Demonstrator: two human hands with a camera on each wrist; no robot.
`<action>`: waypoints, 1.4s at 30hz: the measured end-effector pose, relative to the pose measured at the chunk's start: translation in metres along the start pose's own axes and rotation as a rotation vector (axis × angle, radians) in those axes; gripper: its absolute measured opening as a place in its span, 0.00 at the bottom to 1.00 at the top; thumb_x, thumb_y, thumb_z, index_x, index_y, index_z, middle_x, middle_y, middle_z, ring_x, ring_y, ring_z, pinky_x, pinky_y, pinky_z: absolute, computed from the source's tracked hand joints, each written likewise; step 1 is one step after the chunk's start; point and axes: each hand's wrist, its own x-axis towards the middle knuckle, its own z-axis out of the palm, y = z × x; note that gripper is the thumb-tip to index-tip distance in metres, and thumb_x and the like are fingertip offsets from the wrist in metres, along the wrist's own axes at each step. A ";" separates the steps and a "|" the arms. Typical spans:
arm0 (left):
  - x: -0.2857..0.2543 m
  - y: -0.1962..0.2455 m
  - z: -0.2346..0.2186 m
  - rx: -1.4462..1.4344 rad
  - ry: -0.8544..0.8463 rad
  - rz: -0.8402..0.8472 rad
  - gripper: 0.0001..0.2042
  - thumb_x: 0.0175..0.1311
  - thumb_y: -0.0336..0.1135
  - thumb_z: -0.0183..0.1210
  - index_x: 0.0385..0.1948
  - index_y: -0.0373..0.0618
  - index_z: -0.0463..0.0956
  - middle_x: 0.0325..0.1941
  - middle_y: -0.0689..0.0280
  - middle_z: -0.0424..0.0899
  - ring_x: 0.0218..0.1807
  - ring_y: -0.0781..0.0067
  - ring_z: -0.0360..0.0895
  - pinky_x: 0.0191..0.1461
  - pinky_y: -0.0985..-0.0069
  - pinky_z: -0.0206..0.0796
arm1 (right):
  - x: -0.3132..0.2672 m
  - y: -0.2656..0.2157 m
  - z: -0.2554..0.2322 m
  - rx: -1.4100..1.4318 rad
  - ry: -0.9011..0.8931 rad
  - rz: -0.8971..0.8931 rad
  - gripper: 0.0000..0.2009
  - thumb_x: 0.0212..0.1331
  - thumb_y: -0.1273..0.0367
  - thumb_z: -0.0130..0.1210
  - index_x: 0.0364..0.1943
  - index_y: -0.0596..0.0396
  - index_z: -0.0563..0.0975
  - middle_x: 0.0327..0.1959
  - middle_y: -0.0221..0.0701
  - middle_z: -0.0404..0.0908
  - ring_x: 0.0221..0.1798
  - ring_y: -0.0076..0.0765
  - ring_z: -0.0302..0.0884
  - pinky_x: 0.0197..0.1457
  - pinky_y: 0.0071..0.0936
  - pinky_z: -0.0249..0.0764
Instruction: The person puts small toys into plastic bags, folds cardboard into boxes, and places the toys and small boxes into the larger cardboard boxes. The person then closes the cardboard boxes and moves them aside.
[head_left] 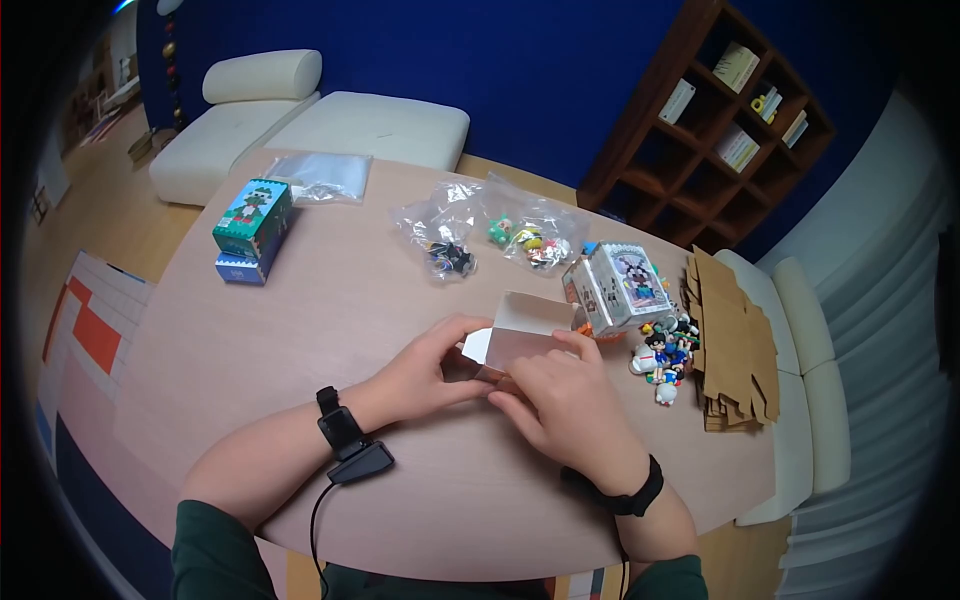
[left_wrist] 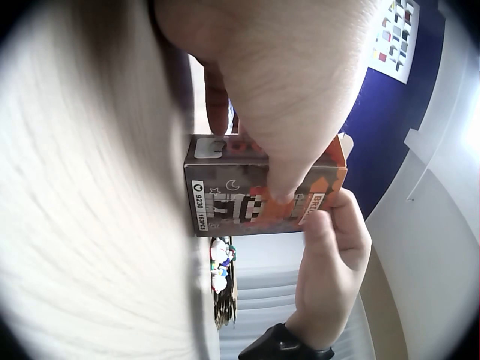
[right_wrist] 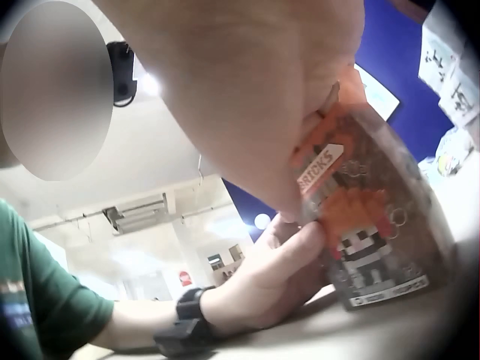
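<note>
A small grey and orange printed box [left_wrist: 247, 196] stands upright on the table, its top flaps raised; the same box [right_wrist: 375, 225] shows a pixel figure in the right wrist view. In the head view its white inner flap [head_left: 537, 312] is up. My left hand [head_left: 425, 370] grips the box from the left, thumb on the near side. My right hand [head_left: 565, 400] is at the box's right and top edge, its thumb and fingers pinching the upper rim. The inside of the box is hidden.
Two stacked boxes [head_left: 252, 218] stand at the back left beside clear plastic bags [head_left: 330, 176]. Bagged figures [head_left: 450, 258] lie behind the hands. A white box [head_left: 625, 285], loose figures [head_left: 660, 355] and flattened cardboard [head_left: 730, 340] are at the right.
</note>
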 end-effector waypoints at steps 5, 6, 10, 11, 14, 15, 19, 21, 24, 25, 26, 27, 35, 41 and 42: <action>-0.003 -0.007 0.001 -0.064 0.062 -0.040 0.32 0.59 0.27 0.69 0.66 0.44 0.67 0.59 0.63 0.75 0.53 0.72 0.79 0.56 0.73 0.73 | 0.002 0.005 0.006 0.080 0.077 -0.042 0.14 0.60 0.63 0.64 0.47 0.49 0.79 0.36 0.32 0.82 0.45 0.38 0.80 0.65 0.43 0.68; -0.003 -0.007 -0.001 0.044 0.101 -0.024 0.32 0.57 0.28 0.70 0.66 0.45 0.68 0.58 0.63 0.77 0.52 0.73 0.78 0.54 0.74 0.72 | 0.004 0.005 0.007 0.118 0.114 -0.056 0.16 0.59 0.63 0.65 0.50 0.50 0.79 0.42 0.35 0.83 0.50 0.40 0.80 0.66 0.44 0.67; -0.003 0.007 -0.007 0.138 0.469 0.009 0.34 0.58 0.30 0.67 0.67 0.43 0.63 0.58 0.64 0.74 0.54 0.76 0.71 0.58 0.75 0.65 | 0.008 0.027 0.025 0.296 0.371 -0.108 0.21 0.58 0.68 0.64 0.56 0.52 0.77 0.56 0.40 0.78 0.59 0.44 0.76 0.67 0.43 0.67; -0.002 -0.002 -0.011 0.145 0.573 0.033 0.34 0.59 0.29 0.66 0.67 0.44 0.60 0.58 0.63 0.72 0.54 0.75 0.71 0.58 0.75 0.65 | 0.008 0.036 0.032 0.376 0.461 0.007 0.21 0.58 0.70 0.63 0.57 0.53 0.77 0.60 0.39 0.76 0.62 0.45 0.74 0.66 0.41 0.67; 0.001 -0.013 -0.023 0.161 0.729 0.039 0.33 0.62 0.27 0.63 0.68 0.46 0.55 0.59 0.61 0.70 0.55 0.75 0.70 0.57 0.74 0.67 | 0.008 0.053 0.051 0.602 0.500 0.268 0.21 0.58 0.74 0.60 0.58 0.55 0.77 0.63 0.37 0.75 0.65 0.42 0.73 0.64 0.36 0.70; 0.003 -0.010 -0.024 0.058 0.799 0.022 0.32 0.62 0.27 0.62 0.67 0.46 0.55 0.58 0.61 0.70 0.56 0.74 0.70 0.56 0.74 0.68 | 0.009 0.061 0.060 0.683 0.370 0.330 0.20 0.59 0.73 0.60 0.58 0.55 0.77 0.63 0.37 0.75 0.65 0.41 0.73 0.64 0.35 0.70; 0.011 -0.029 -0.030 -0.121 0.914 0.034 0.29 0.60 0.23 0.61 0.64 0.43 0.61 0.56 0.61 0.67 0.52 0.73 0.72 0.55 0.74 0.70 | 0.031 0.062 0.081 0.618 0.193 0.256 0.20 0.59 0.72 0.61 0.57 0.55 0.77 0.65 0.43 0.72 0.68 0.48 0.70 0.68 0.39 0.68; 0.010 -0.032 -0.031 -0.108 0.887 0.031 0.28 0.59 0.22 0.61 0.63 0.43 0.62 0.57 0.62 0.67 0.52 0.73 0.73 0.55 0.74 0.70 | 0.048 0.058 0.086 0.428 0.146 0.123 0.24 0.58 0.73 0.59 0.61 0.57 0.73 0.69 0.48 0.67 0.71 0.56 0.65 0.74 0.44 0.63; 0.008 -0.024 -0.029 -0.034 0.871 -0.036 0.26 0.58 0.22 0.61 0.61 0.42 0.65 0.58 0.62 0.65 0.51 0.73 0.72 0.54 0.75 0.70 | 0.078 0.053 0.093 0.296 0.157 0.018 0.26 0.58 0.74 0.56 0.64 0.59 0.70 0.70 0.50 0.65 0.72 0.56 0.64 0.75 0.45 0.62; 0.008 -0.023 -0.028 -0.018 0.862 -0.025 0.26 0.58 0.22 0.61 0.60 0.43 0.66 0.58 0.62 0.65 0.52 0.73 0.72 0.54 0.75 0.69 | 0.089 0.053 0.098 0.296 0.158 0.015 0.26 0.58 0.74 0.56 0.64 0.59 0.70 0.70 0.50 0.65 0.72 0.56 0.64 0.75 0.45 0.62; 0.008 -0.022 -0.028 -0.002 0.854 -0.013 0.26 0.58 0.22 0.61 0.60 0.43 0.66 0.58 0.62 0.64 0.52 0.72 0.71 0.54 0.75 0.69 | 0.100 0.054 0.105 0.227 0.164 -0.036 0.27 0.57 0.75 0.56 0.64 0.60 0.69 0.70 0.50 0.65 0.72 0.56 0.63 0.75 0.45 0.62; 0.008 -0.022 -0.029 -0.001 0.858 -0.012 0.26 0.58 0.22 0.61 0.60 0.43 0.66 0.58 0.62 0.64 0.52 0.72 0.71 0.54 0.75 0.69 | 0.109 0.057 0.111 0.159 0.171 -0.086 0.28 0.56 0.75 0.55 0.65 0.60 0.68 0.71 0.50 0.65 0.72 0.57 0.63 0.75 0.46 0.61; 0.007 -0.023 -0.029 0.033 0.866 -0.008 0.27 0.56 0.22 0.62 0.60 0.45 0.67 0.56 0.63 0.64 0.50 0.74 0.68 0.53 0.75 0.67 | 0.106 0.046 0.094 0.262 0.090 0.070 0.25 0.52 0.71 0.66 0.57 0.59 0.74 0.57 0.43 0.74 0.61 0.54 0.71 0.64 0.43 0.71; 0.010 -0.027 -0.026 -0.057 0.822 0.024 0.24 0.55 0.23 0.64 0.56 0.45 0.70 0.53 0.65 0.66 0.48 0.74 0.68 0.53 0.77 0.66 | 0.035 0.030 0.054 0.226 -0.045 0.077 0.23 0.52 0.71 0.68 0.53 0.57 0.75 0.52 0.41 0.74 0.56 0.53 0.74 0.58 0.41 0.75; 0.010 -0.027 -0.025 -0.061 0.826 0.023 0.24 0.55 0.23 0.64 0.56 0.45 0.70 0.53 0.65 0.66 0.48 0.74 0.68 0.53 0.77 0.66 | 0.024 0.025 0.047 0.193 -0.083 0.099 0.21 0.52 0.71 0.67 0.51 0.57 0.75 0.51 0.40 0.74 0.54 0.52 0.75 0.56 0.41 0.76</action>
